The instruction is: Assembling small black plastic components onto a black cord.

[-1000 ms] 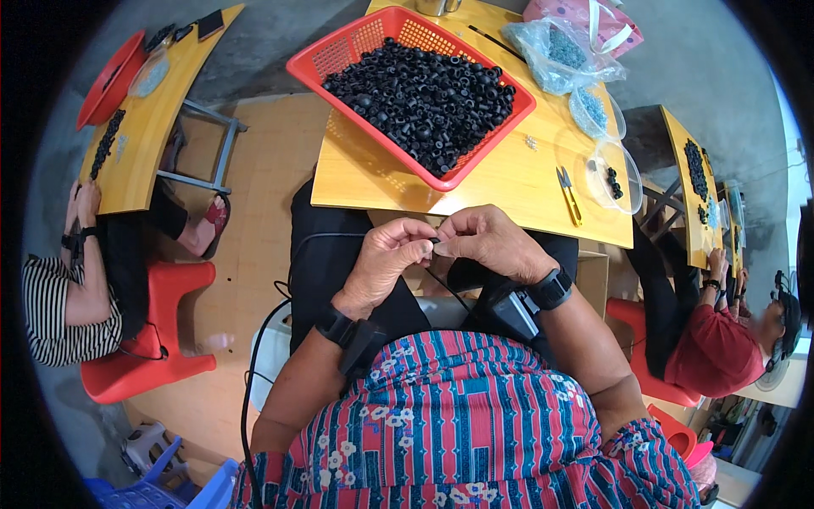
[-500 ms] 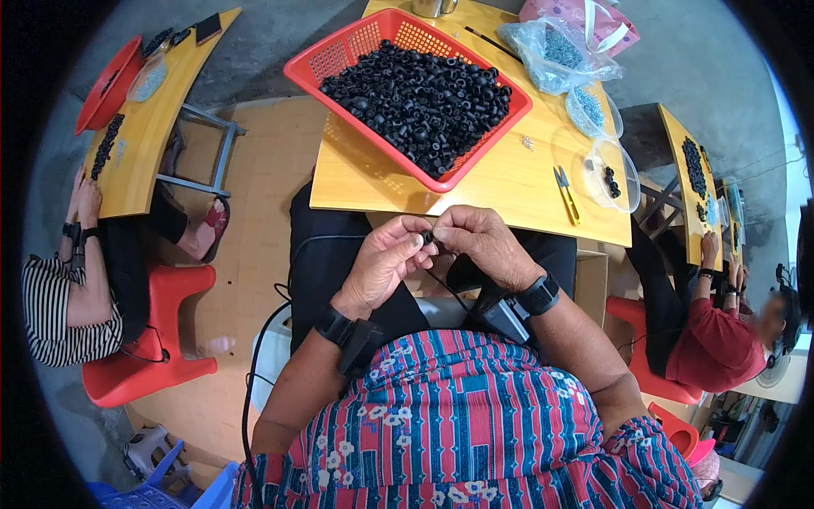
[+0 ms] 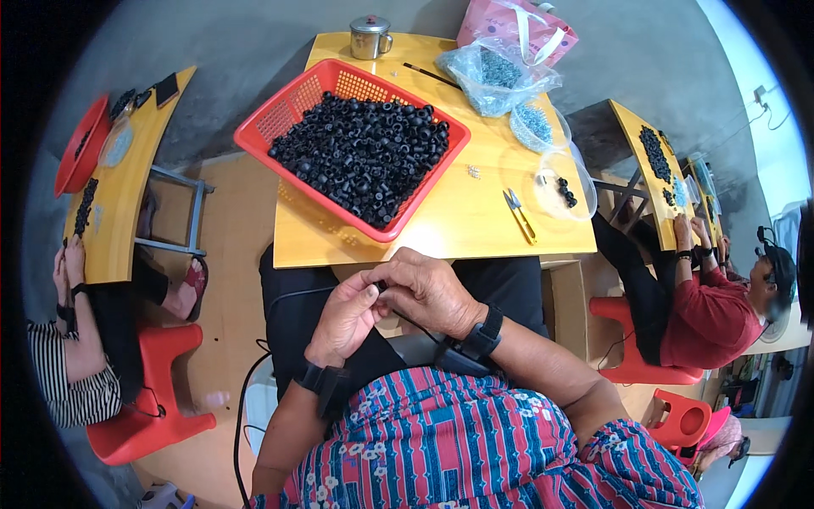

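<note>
Over my lap, just below the near table edge, my two hands meet around a small black rubber-looking part (image 3: pixel 381 287). My left hand (image 3: pixel 346 312) pinches it between thumb and fingers. The fingers of my right hand (image 3: pixel 431 293) are closed against the same part from above and the right, partly covering it. Whether the right fingers also hold something tiny is hidden. Beyond my hands, a red perforated basket (image 3: pixel 455 140) stands on the yellow table (image 3: pixel 487 246), heaped with similar black parts (image 3: pixel 365 148).
Right of the basket lie yellow-handled thread snips (image 3: pixel 520 218), a clear bowl (image 3: pixel 582 188) with a few black parts, and a tub (image 3: pixel 532 125) and bag (image 3: pixel 500 72) of small clear-blue pieces. A metal mug (image 3: pixel 370 38) stands behind. Co-workers sit at tables left and right.
The whole view has shifted, bringing the mug fully into sight. My right hand has turned and closed further over the black part, now covering more of it.
</note>
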Tool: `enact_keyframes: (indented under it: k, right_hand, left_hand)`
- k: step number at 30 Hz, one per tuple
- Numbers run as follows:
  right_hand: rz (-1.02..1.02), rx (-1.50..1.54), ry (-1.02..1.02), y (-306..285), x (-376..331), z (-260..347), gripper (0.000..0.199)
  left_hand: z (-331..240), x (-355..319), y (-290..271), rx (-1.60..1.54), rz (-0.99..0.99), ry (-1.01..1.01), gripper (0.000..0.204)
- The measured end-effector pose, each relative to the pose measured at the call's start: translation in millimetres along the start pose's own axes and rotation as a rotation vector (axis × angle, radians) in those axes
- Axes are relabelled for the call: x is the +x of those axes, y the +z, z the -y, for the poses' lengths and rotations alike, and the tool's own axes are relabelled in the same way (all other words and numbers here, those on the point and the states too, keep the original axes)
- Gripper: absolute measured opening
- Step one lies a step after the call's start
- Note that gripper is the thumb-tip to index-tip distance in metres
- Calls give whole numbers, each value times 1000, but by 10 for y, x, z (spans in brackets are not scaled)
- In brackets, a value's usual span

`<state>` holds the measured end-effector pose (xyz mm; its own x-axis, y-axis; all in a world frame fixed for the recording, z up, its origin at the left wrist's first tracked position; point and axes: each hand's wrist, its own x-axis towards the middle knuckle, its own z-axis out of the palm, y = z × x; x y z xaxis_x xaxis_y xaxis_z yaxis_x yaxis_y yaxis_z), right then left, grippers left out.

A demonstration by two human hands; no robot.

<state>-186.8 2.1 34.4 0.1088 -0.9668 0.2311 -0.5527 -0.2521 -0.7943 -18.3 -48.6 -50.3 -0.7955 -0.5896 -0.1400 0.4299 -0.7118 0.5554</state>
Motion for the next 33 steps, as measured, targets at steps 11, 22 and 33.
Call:
enact_keyframes:
  k: [11,22,33]
  right_hand:
    - [-503,-331,347,-694,50,-738,13]
    - [-500,-595,509,-1046,312,-1228,16]
    - [-463,-653,512,-1035,320,-1203,15]
  left_hand:
    - [-47,-39,43,13,-37,-45,23]
    - [-49,3,46,40,-55,-52,21]
    - [-59,6,53,37,-40,-47,22]
